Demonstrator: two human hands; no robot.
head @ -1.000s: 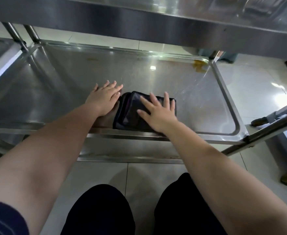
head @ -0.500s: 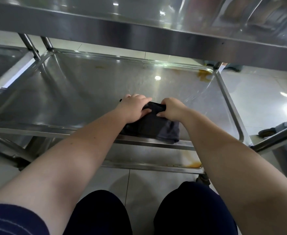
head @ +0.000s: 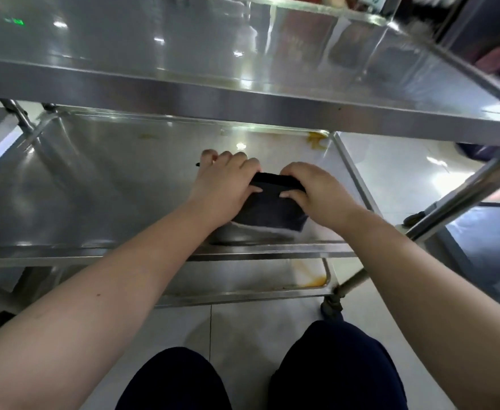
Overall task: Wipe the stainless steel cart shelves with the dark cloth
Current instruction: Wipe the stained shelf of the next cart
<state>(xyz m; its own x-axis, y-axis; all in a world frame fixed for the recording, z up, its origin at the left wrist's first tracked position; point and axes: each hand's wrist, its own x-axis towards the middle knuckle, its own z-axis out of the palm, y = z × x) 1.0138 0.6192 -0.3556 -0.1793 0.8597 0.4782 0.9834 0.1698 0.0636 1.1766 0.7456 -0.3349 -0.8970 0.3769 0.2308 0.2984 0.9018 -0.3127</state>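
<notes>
Forearms outstretched, left hand (head: 226,184) and right hand (head: 317,189) grip dark cloth (head: 272,207) (thumbs on top) over middle shelf (head: 95,184)

Cart shelves (head: 101,184): polished, reflective stainless steel with orange-brown staining (head: 317,140); cloth (head: 269,208): dark matt fabric; floor (head: 396,173): glossy tile.

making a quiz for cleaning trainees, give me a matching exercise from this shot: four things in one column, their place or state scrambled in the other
Column one:
1. dark cloth
2. left hand
3. middle shelf
4. caster wheel

Column two:
A. has an orange stain in its far right corner
B. on the floor at the foot of a cart leg
C. bunched, gripped from both sides
D. curled over the cloth's left end

Pairs: 1-C, 2-D, 3-A, 4-B
</notes>
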